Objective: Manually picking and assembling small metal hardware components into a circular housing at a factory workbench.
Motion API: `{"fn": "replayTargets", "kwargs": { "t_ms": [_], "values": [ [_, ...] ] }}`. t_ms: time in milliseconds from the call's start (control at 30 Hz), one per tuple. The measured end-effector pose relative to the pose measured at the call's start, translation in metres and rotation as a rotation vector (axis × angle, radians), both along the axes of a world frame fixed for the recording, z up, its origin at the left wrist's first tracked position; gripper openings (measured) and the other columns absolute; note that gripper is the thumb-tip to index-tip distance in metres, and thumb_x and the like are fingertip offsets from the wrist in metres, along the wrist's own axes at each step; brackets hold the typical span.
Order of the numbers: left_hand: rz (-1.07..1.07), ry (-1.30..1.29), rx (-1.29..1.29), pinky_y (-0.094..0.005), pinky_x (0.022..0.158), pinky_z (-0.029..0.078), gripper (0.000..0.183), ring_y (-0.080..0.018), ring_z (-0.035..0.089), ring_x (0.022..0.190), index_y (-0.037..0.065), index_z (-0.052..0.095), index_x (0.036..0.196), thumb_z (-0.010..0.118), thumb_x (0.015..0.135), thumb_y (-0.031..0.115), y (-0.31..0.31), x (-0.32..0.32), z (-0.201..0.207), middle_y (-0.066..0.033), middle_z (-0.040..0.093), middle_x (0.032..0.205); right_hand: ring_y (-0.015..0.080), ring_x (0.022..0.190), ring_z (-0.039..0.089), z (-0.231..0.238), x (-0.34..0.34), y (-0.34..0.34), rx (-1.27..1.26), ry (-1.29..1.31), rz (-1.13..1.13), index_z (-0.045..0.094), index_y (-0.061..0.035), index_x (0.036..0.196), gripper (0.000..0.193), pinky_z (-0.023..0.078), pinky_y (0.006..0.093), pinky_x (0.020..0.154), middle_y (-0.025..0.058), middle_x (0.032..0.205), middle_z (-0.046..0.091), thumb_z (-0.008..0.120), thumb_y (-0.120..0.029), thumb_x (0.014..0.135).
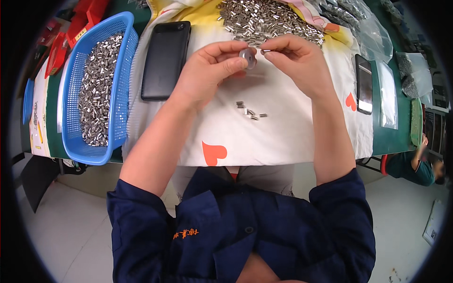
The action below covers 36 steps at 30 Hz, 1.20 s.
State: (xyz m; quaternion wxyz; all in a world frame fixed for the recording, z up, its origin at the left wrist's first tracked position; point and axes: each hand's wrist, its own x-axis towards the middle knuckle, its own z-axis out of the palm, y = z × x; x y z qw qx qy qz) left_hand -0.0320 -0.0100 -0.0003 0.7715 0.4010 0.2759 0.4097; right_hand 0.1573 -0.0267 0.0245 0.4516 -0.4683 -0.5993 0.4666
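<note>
At 12 o'clock in the view, the left hand (pixel 210 70) is pinching a round metal disc (pixel 248 58) between thumb and fingers. Toward 3 o'clock, just beside it, the right hand (pixel 302 61) is pinching a small metal piece (pixel 265 50) between its fingers; whether piece and disc are touching, I cannot tell. Toward 6 o'clock from the disc, loose metal cylinders (pixel 250 112) are lying on a white cloth (pixel 281 141); toward 1 o'clock, a heap (pixel 273 21) is lying. A blue basket (pixel 121 70) is standing toward 9 o'clock.

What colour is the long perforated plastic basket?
The long perforated plastic basket is blue, clearest in the head view.
</note>
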Motion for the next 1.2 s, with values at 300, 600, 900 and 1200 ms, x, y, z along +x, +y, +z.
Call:
{"fn": "replayTargets", "kwargs": {
  "t_ms": [300, 600, 900, 1200],
  "values": [
    [0.005, 0.059, 0.033, -0.0231, 0.075, 0.047, 0.028, -0.0117, 0.058, 0.083, -0.001, 0.056, 0.105, 0.062, 0.077, 0.003, 0.003, 0.000, -0.005, -0.0069, 0.062, 0.092, 0.0105, 0.076, 0.055, 0.010, -0.013, -0.009, 0.125, -0.290, -0.007, 0.061, -0.0012, 0.080, 0.007, 0.043, 0.0235, 0.074, 0.0021, 0.079, 0.060, 0.061, 0.001, 0.072],
    [0.085, 0.206, 0.115, -0.0218, 0.072, 0.048, 0.027, -0.0112, 0.059, 0.081, -0.003, 0.056, 0.103, 0.062, 0.077, 0.003, 0.000, 0.001, -0.003, -0.0085, 0.062, 0.091, 0.0239, 0.069, 0.056, -0.007, -0.024, -0.009, 0.656, -0.589, -0.152, 0.059, -0.0049, 0.073, 0.007, 0.045, 0.0327, 0.062, 0.0061, 0.074, 0.060, 0.060, -0.003, 0.067],
    [0.075, 0.248, 0.130, -0.0207, 0.073, 0.047, 0.026, -0.0111, 0.060, 0.081, -0.004, 0.057, 0.101, 0.062, 0.077, 0.003, -0.003, 0.001, 0.003, -0.0087, 0.063, 0.088, 0.0203, 0.068, 0.057, 0.000, -0.019, -0.012, 0.515, -0.557, -0.144, 0.061, -0.0031, 0.077, 0.007, 0.045, 0.0293, 0.063, 0.0064, 0.073, 0.060, 0.061, -0.004, 0.069],
    [-0.088, 0.331, 0.160, -0.0193, 0.069, 0.047, 0.026, -0.0074, 0.057, 0.075, -0.001, 0.061, 0.097, 0.067, 0.072, 0.004, -0.010, 0.006, -0.001, -0.0036, 0.063, 0.082, 0.0070, 0.067, 0.054, -0.006, 0.012, 0.008, -0.214, -0.156, 0.147, 0.063, -0.0017, 0.084, 0.013, 0.043, 0.0196, 0.062, -0.0003, 0.075, 0.061, 0.062, -0.010, 0.075]
  ]
}}
